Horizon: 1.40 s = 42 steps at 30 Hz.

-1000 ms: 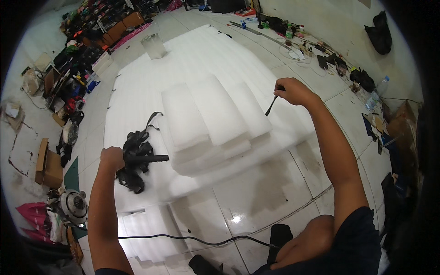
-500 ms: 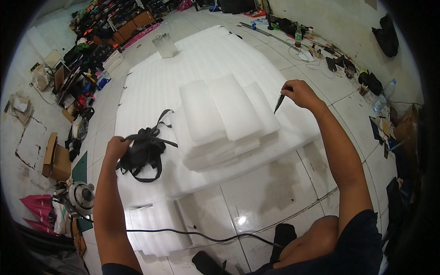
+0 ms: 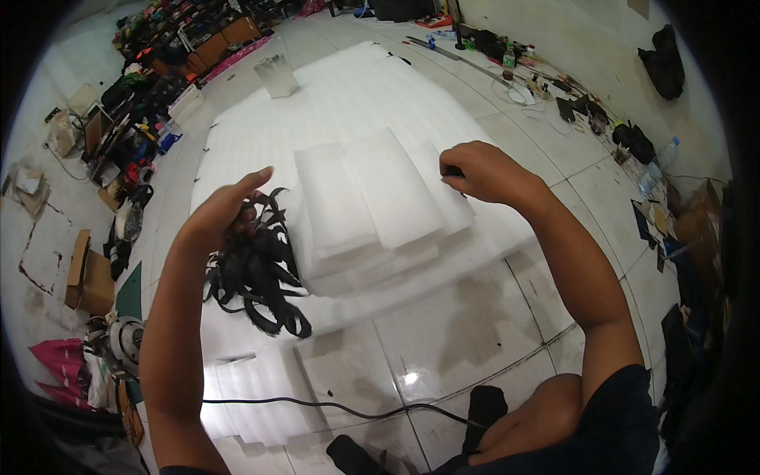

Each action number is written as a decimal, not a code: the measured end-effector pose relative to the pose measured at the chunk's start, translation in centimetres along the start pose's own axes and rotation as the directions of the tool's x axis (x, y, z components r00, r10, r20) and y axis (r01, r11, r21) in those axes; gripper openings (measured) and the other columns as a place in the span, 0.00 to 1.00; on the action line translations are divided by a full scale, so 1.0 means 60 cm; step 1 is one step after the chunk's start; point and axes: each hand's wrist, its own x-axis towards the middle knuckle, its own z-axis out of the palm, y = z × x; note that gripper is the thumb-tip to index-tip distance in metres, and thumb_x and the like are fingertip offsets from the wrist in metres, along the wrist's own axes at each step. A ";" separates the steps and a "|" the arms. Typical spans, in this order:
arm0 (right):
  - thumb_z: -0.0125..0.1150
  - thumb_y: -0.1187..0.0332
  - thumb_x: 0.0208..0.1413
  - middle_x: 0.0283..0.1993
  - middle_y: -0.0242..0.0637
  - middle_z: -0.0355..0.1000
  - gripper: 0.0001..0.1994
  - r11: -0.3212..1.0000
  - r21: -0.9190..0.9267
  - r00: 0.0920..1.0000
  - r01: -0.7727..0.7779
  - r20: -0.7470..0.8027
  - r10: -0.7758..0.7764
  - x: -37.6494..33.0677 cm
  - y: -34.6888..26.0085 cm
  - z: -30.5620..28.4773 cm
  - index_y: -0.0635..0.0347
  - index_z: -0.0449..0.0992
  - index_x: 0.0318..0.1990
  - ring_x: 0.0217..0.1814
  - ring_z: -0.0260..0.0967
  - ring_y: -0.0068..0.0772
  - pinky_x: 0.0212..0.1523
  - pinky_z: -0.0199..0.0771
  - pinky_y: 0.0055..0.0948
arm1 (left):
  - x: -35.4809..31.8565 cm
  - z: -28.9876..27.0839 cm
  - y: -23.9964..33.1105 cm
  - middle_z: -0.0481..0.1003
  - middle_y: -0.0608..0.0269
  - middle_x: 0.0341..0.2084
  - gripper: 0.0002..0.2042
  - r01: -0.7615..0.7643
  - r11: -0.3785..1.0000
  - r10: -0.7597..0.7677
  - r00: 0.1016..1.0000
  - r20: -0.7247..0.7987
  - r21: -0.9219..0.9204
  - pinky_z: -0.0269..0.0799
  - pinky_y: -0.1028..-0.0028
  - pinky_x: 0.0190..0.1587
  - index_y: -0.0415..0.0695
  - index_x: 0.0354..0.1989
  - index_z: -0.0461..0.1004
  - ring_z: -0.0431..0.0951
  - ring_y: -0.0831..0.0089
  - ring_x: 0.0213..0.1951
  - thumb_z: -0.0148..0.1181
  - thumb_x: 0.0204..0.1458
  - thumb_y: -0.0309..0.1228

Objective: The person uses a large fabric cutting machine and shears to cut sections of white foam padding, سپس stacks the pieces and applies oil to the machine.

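A: Left hand (image 3: 226, 210)?
B: Grip closed on tangled bundle of black straps (image 3: 257, 269), lifted at left edge of stacked white foam sheets (image 3: 372, 206) on floor.
A: Right hand (image 3: 487, 170)?
B: Fist closed on small dark tool (image 3: 451, 171), mostly hidden, at stack's right edge.

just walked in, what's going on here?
A person sits on a tiled floor over white foam sheets. The left hand holds up a tangled bundle of black straps beside a stack of folded foam pads. The right hand is closed on a small dark tool at the stack's far right edge. A black cable runs across the floor nearer the person.
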 end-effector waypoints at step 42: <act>0.60 0.63 0.59 0.36 0.41 0.77 0.10 0.851 0.469 0.971 0.236 -0.137 -0.193 0.101 -0.086 0.124 0.60 0.75 0.39 0.40 0.74 0.43 0.42 0.71 0.38 | 0.021 0.274 -0.008 0.78 0.42 0.33 0.19 -0.334 0.680 0.670 0.644 -0.368 0.653 0.73 0.56 0.41 0.32 0.54 0.68 0.79 0.46 0.38 0.56 0.54 0.27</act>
